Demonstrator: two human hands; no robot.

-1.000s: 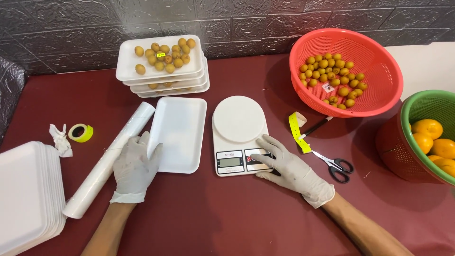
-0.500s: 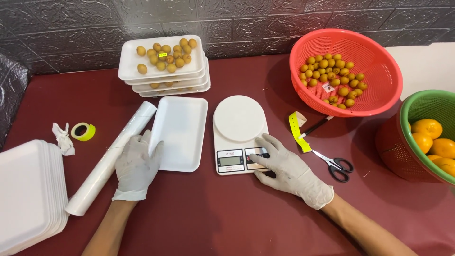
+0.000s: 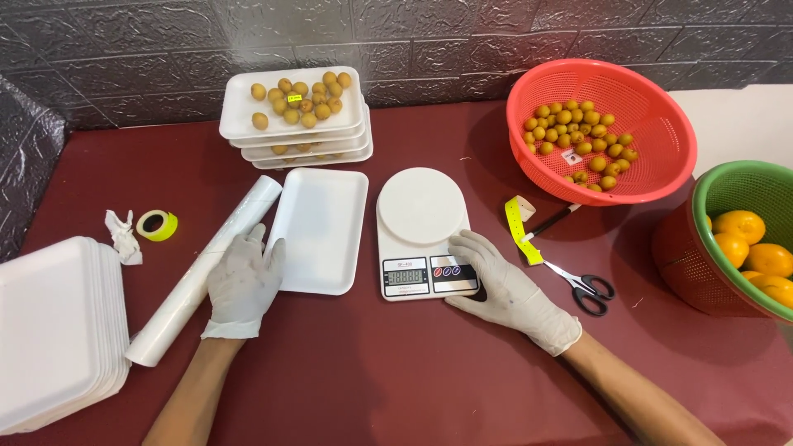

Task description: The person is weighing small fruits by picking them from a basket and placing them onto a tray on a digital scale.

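We see a red basket (image 3: 661,132) of little yellow fruits (image 3: 580,142), a green basket (image 3: 739,186) of oranges (image 3: 747,244), scissors (image 3: 578,285) and yellow tape (image 3: 157,225) on the bench (image 3: 396,372).

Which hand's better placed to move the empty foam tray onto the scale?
Probably left. The left hand already rests on the empty foam tray's near-left edge, beside the scale. The right hand is occupied at the scale's button panel, on its far side.

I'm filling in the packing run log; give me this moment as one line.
left hand: flat beside empty foam tray | right hand: fingers at kitchen scale buttons | scale platform: bare
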